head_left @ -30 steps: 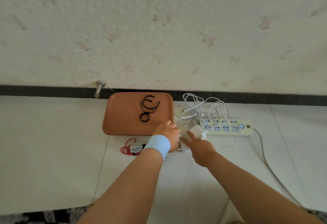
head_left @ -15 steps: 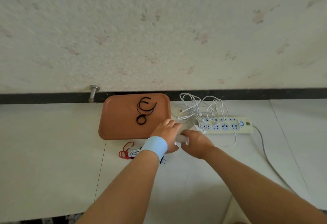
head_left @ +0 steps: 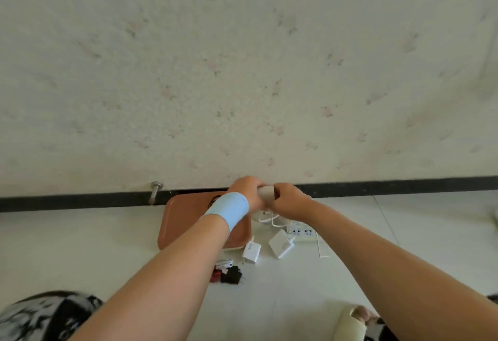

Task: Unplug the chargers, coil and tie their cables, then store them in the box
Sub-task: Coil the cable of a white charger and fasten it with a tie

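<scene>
Nearest us on the floor (head_left: pixel 80 254): black & red plugs (head_left: pixel 228 277), then small white charger (head_left: pixel 252 252) & bigger white charger (head_left: pixel 280 243), btw orange tray (head_left: pixel 183 222) & power strip (head_left: pixel 301 232). Farther up we see L hand (head_left: pixel 244 191) & R hand (head_left: pixel 289 200), both curled tight round a pale block (head_left: pixel 265 194).

A light blue band (head_left: pixel 229 211) wraps my left wrist. The block (head_left: pixel 265 193) between my left hand (head_left: pixel 246 189) and right hand (head_left: pixel 289 200) looks greyish beige. The tray (head_left: pixel 180 222) is terracotta orange. The small charger (head_left: pixel 252 253), square charger (head_left: pixel 280 243) and cable (head_left: pixel 269 219) are white. The nearer clutter (head_left: pixel 227 277) is red and black. The cream wall (head_left: pixel 242 71) is flecked pink and green above a black skirting strip (head_left: pixel 80 200).
</scene>
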